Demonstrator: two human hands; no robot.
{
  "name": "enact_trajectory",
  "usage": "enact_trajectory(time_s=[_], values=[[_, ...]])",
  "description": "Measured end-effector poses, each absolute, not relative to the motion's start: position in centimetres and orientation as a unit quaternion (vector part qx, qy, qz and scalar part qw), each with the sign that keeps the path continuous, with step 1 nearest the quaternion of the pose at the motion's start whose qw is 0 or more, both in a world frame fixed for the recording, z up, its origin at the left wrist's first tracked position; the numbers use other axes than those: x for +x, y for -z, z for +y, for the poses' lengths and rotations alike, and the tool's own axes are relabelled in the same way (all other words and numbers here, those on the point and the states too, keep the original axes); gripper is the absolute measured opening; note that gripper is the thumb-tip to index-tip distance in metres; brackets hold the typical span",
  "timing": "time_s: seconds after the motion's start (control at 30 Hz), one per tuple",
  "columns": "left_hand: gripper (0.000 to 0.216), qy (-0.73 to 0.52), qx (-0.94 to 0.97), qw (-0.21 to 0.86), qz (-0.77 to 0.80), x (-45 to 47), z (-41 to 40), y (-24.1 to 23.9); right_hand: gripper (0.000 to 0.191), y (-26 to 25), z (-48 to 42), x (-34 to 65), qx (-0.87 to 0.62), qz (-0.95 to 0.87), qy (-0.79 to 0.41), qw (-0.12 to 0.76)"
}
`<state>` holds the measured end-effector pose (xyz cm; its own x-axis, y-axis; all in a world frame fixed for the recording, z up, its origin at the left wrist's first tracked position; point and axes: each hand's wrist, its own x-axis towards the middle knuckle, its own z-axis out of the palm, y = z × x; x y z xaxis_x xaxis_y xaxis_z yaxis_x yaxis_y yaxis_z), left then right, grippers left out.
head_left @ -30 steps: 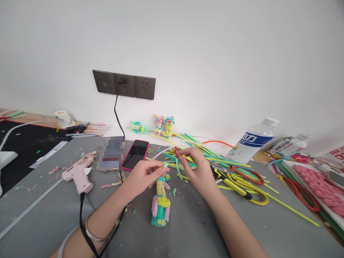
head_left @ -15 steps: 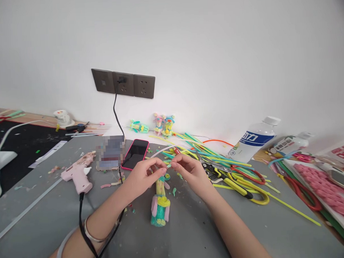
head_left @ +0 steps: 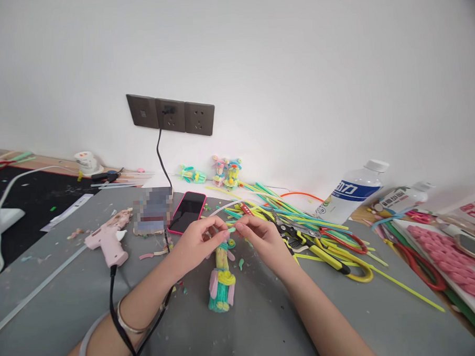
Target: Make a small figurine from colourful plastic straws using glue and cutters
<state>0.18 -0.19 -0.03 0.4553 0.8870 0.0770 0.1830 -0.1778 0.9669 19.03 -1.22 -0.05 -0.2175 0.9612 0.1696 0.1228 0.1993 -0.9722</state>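
Between the fingertips of my two hands is a small pale green piece of pipe cleaner (head_left: 232, 230). My left hand (head_left: 203, 241) pinches its left end, thumb against forefinger. At the other end, the thumb and forefinger of my right hand (head_left: 259, 239) are closed together on it. Just below lies a pipe-cleaner figure (head_left: 222, 283) with a teal base, yellow middle and pink side pieces; its top end is partly behind my left fingers. A teal scrap (head_left: 241, 263) rests on the grey mat beside the figure.
A pink glue gun (head_left: 108, 238) with a black cord lies left, near a phone (head_left: 187, 211). Pipe cleaners (head_left: 297, 207), yellow-handled pliers (head_left: 323, 253) and a bottle (head_left: 350, 191) are at right. Finished-looking figures (head_left: 231, 173) stand by the wall.
Both hands stay almost in place. The pale green piece between the fingertips shows a little more, and the fingers have shifted slightly.
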Motion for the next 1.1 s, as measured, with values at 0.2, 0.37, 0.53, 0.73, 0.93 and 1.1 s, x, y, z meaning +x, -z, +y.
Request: enact_trajectory(time_s=[0.2,0.37,0.53,0.73,0.93,1.1], values=[[0.023,-0.34,0.691,0.501,0.395,0.2,-0.1,0.2,0.032,0.2,-1.3,19.0,-0.434,-0.632,-0.46,0.448],[0.025,-0.34,0.688,0.502,0.398,0.2,0.0,0.2,0.034,0.5,-1.2,19.2,-0.426,-0.624,-0.482,0.444],[0.028,-0.344,0.685,0.513,0.387,0.2,0.1,0.4,0.031,0.5,-1.3,19.1,-0.418,-0.646,-0.474,0.428],[0.028,-0.327,0.686,0.511,0.402,0.1,0.1,0.6,0.028,0.5,-1.3,19.1,-0.413,-0.661,-0.457,0.428],[0.032,-0.259,0.679,0.551,0.409,-0.8,0.3,-0.6,0.021,0.3,-1.0,19.8,-0.462,-0.733,-0.299,0.399],[0.035,-0.129,0.697,0.572,0.412,-2.2,0.7,-1.0,0.021,0.5,-0.9,20.2,-0.444,-0.819,-0.217,0.293]])
